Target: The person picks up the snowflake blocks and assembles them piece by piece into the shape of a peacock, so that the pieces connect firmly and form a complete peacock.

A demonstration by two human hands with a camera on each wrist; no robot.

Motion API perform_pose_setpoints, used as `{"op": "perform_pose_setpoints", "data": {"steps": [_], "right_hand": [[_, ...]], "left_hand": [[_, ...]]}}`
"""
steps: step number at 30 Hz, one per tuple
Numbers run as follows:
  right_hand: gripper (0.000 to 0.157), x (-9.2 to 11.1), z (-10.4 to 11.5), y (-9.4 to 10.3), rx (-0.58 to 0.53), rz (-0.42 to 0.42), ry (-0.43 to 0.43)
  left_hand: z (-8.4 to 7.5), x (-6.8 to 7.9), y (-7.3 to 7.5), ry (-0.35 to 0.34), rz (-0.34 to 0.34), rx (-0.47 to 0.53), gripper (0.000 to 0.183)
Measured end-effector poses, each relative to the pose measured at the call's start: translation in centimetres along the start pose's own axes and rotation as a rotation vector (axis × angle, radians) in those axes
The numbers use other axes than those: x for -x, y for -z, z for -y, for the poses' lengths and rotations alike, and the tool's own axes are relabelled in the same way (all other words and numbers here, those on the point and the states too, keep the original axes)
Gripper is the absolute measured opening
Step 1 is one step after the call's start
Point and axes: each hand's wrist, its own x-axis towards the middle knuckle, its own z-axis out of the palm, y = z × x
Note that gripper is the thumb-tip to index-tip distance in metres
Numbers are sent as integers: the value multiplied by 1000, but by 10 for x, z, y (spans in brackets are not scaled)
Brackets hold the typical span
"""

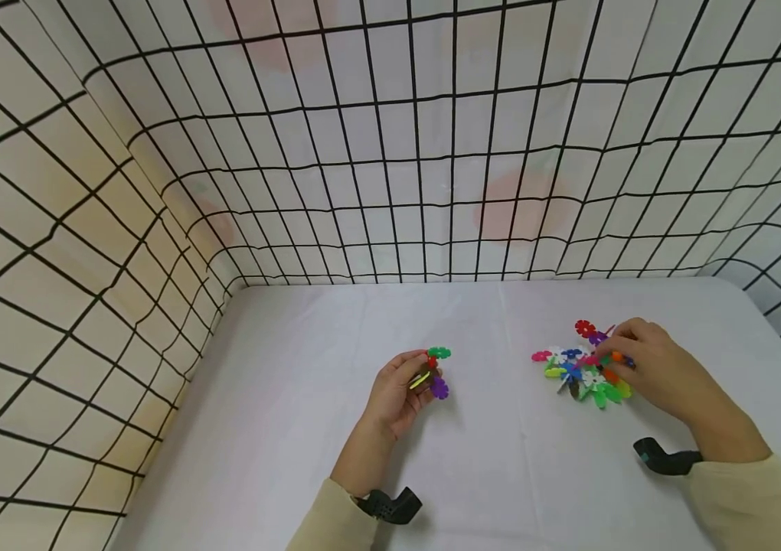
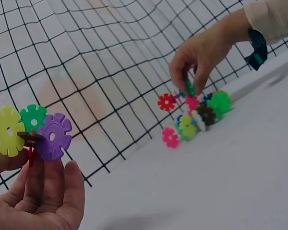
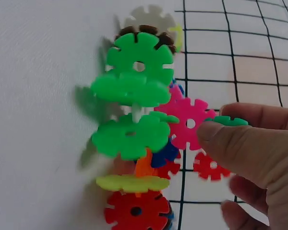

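My left hand (image 1: 393,392) grips a small cluster of joined snowflake discs, notched plastic rounds. In the left wrist view the cluster shows a yellow disc (image 2: 8,132), a green one (image 2: 33,119), a purple one (image 2: 55,136), a brown one seen edge-on and a red one partly behind the fingers. Over at the right, my right hand (image 1: 655,371) pinches a green snowflake disc (image 3: 232,121) between thumb and finger. It is at a heap of mixed snowflake discs (image 1: 573,375), close to a pink disc (image 3: 189,124). Part of the heap is hidden behind that hand.
A white cloth-covered table (image 1: 280,459) lies under both hands. Black grid netting (image 1: 377,161) rises along its back and sides, with pale fabric behind it. Each wrist carries a black camera mount, such as the left one (image 1: 390,506).
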Motion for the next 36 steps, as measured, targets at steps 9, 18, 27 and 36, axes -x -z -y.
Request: {"op": "perform_pose_setpoints", "data": {"steps": [9,18,27,36], "right_hand": [[25,-14,9,-1,129,-117,116],[19,-23,23,6,140,102,1],[26,-44,47,5,90,420,-214],[17,-40,42,4,56,398,-246]], "left_hand": [[0,1,1,-1,-2,-17,12],[2,-1,2,9,0,-28,13],[1,-1,2,7,-5,-69,14],[-1,0,-3,-133,-21,-132,23]]}}
